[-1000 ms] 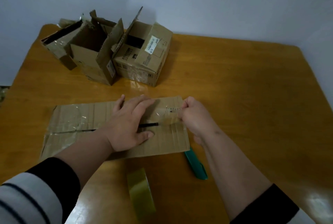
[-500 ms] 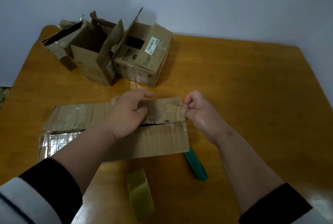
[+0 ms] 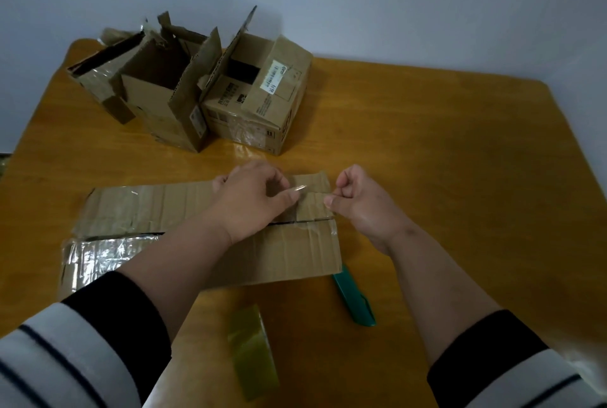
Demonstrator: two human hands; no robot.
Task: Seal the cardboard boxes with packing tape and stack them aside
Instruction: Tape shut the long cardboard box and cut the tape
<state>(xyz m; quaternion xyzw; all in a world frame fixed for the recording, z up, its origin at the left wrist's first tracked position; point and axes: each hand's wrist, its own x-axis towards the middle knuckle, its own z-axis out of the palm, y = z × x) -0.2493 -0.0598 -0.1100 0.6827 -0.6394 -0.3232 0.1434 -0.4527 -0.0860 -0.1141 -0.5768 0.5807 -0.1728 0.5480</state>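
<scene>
- The cardboard boxes [image 3: 184, 92] were coloured brown.
- The table [image 3: 427, 158] was seen in orange-brown wood.
- The tape roll [image 3: 253, 348] was tinted olive-yellow.
- The knife [image 3: 354, 301] was coloured teal.
- The sleeves [image 3: 75, 351] were striped white and black.

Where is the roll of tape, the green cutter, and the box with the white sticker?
roll of tape [image 3: 252, 347], head view, on its yellowish outer band.
green cutter [image 3: 356, 304], head view, middle of its handle.
box with the white sticker [image 3: 262, 105], head view, on its top flap.

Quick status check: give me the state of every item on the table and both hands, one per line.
Flat box: lying flat, centre seam unsealed.
Tape strip: stretched between both hands.
Left hand: pinching strip.
Right hand: pinching strip.
Three boxes: flaps open, unstacked.
Tape roll: on edge, unused.
Green cutter: lying on table.
</scene>
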